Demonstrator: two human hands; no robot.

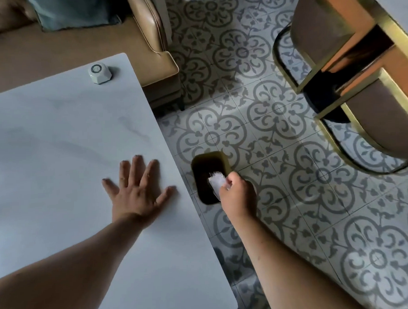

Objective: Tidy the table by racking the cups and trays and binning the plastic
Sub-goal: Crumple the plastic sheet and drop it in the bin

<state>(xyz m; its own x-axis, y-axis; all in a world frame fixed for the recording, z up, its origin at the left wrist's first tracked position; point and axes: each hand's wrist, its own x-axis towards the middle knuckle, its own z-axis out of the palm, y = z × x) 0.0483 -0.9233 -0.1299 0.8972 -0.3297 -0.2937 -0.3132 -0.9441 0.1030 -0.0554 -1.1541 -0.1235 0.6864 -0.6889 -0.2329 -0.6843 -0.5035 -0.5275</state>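
Right hand (238,194) was clamped on the plastic (216,182), held right over the bin (208,177) on the floor, not yet dropped. Left hand (136,193) lay flat on the worktop (59,141), fingers spread, holding nothing. No cups or trays in view, only a small white puck (100,73). Looked like the last step.
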